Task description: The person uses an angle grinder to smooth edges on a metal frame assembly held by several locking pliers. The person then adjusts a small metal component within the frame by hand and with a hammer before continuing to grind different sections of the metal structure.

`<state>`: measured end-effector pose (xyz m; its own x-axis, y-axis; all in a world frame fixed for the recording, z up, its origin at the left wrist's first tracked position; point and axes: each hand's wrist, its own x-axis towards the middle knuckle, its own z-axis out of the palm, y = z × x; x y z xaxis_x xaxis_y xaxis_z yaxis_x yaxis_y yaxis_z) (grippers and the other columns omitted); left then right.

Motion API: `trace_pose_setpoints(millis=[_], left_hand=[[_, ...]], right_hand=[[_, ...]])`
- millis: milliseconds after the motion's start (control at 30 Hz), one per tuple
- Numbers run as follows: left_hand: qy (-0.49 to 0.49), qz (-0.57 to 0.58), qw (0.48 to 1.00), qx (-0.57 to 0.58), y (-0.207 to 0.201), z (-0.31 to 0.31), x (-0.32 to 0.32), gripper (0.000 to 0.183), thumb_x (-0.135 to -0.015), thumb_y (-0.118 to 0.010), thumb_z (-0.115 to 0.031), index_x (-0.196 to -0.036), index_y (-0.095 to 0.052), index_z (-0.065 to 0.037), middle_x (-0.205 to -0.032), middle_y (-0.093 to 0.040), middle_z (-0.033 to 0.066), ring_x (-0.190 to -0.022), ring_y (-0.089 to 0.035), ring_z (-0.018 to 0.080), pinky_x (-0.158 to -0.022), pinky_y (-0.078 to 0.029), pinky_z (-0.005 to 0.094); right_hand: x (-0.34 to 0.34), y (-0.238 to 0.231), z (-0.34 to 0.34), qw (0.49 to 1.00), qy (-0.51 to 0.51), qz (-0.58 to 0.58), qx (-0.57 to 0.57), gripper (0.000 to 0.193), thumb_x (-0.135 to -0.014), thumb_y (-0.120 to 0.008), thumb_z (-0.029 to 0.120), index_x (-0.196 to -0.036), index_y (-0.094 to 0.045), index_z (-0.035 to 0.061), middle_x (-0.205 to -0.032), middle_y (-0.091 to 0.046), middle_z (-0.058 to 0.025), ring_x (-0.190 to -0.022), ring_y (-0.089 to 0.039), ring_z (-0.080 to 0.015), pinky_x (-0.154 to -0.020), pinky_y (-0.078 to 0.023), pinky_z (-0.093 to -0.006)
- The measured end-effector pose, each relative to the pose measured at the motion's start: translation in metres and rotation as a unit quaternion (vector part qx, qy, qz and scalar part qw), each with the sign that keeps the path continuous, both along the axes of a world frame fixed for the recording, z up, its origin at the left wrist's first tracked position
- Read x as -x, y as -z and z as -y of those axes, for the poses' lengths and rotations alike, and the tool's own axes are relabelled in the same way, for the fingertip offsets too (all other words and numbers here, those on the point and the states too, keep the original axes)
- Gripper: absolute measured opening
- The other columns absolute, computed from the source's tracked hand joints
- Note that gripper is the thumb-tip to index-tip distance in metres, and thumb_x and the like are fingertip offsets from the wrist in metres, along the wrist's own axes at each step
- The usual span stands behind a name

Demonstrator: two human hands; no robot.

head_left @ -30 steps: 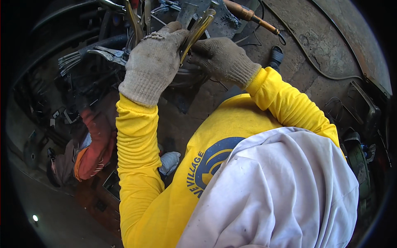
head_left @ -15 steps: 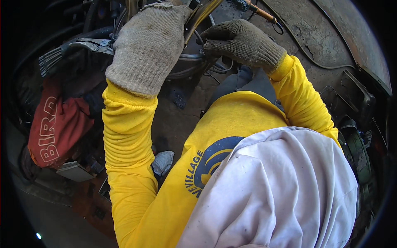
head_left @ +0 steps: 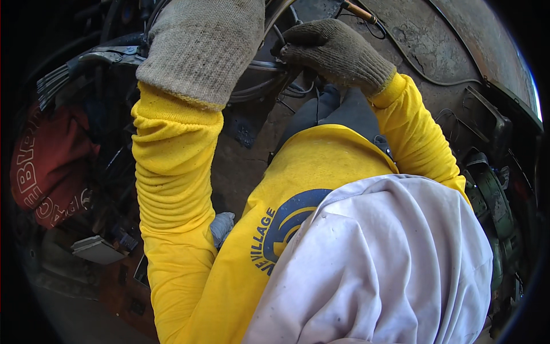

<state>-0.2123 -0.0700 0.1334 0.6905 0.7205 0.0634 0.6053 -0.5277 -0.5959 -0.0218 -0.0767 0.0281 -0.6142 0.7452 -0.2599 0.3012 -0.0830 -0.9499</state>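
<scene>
My left hand (head_left: 200, 51), in a pale grey knit glove, reaches up to the top edge of the view. Its fingers run out of the picture, so their grip is hidden. A darker brown-grey knit glove covers my right hand (head_left: 338, 54), with fingers and thumb curled together beside several metal tubes or cables (head_left: 266, 66). What lies in that curl, if anything, I cannot make out. Left of my left hand is a metal plier-like clamp (head_left: 117, 55), close to a bundle of thin grey rods (head_left: 52, 86).
A copper-coloured fitting (head_left: 360, 11) on a cable lies at the top right, where the cable (head_left: 424, 77) crosses the dirty floor. Red cloth (head_left: 54, 160) with pale lettering hangs at left. Dark green machinery (head_left: 490, 212) stands at far right.
My left hand has moved up, taking its fingers out of view. My right hand has shifted only slightly upward. The red cloth and the clamp now appear farther left.
</scene>
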Motion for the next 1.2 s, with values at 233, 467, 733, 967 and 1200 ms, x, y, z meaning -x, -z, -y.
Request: trace_pose_setpoints(millis=[233,467,733,967,1200], left_hand=[[0.006,0.03,0.999,0.022,-0.001,-0.003,-0.003,0.008,-0.088,-0.055,-0.014,-0.091,-0.062,-0.011,-0.074,-0.056,0.008,-0.074,-0.059,0.0256,-0.065,-0.049,0.0389],[-0.012,0.081,0.996,0.036,-0.011,0.004,-0.001,0.012,-0.084,-0.06,-0.012,-0.096,-0.065,-0.011,-0.08,-0.061,0.0078,-0.08,-0.062,0.0261,-0.073,-0.052,0.0384],[-0.009,0.137,0.985,0.107,-0.008,-0.002,-0.004,0.021,-0.081,-0.064,-0.011,-0.102,-0.067,-0.01,-0.087,-0.065,0.0073,-0.085,-0.063,0.0266,-0.078,-0.053,0.0369],[0.027,0.147,0.985,0.081,-0.002,-0.006,-0.006,0.018,-0.082,-0.064,-0.01,-0.1,-0.066,-0.009,-0.087,-0.066,0.0086,-0.084,-0.064,0.027,-0.077,-0.053,0.0372],[-0.004,0.117,0.988,0.099,-0.006,-0.008,-0.006,0.017,-0.083,-0.064,-0.01,-0.1,-0.066,-0.008,-0.088,-0.066,0.0096,-0.085,-0.065,0.0275,-0.078,-0.054,0.037]], right_hand=[[-0.004,0.004,0.005,1.0,0.025,-0.006,0.016,0.034,-0.094,-0.07,0.032,-0.115,-0.075,0.0062,-0.101,-0.076,-0.0115,-0.082,-0.072,-0.0209,-0.076,-0.058,-0.0318],[-0.056,-0.012,-0.008,0.95,0.103,-0.132,0.262,0.027,-0.098,-0.061,0.016,-0.122,-0.069,0.006,-0.084,-0.068,-0.0042,-0.064,-0.059,-0.0119,-0.056,-0.046,-0.0233],[-0.076,-0.004,-0.006,0.957,0.101,-0.107,0.251,0.028,-0.1,-0.06,0.019,-0.122,-0.069,0.0032,-0.078,-0.065,-0.002,-0.06,-0.055,-0.0078,-0.055,-0.046,-0.0227],[-0.044,-0.028,-0.007,0.987,0.073,-0.013,0.146,0.03,-0.097,-0.065,0.023,-0.117,-0.071,0.0018,-0.085,-0.072,-0.0049,-0.065,-0.062,-0.0099,-0.059,-0.051,-0.0254],[-0.007,-0.025,-0.004,0.998,0.029,0.017,-0.057,0.031,-0.098,-0.062,0.027,-0.11,-0.072,-0.0007,-0.084,-0.073,-0.0104,-0.069,-0.066,-0.0147,-0.063,-0.053,-0.0297]])
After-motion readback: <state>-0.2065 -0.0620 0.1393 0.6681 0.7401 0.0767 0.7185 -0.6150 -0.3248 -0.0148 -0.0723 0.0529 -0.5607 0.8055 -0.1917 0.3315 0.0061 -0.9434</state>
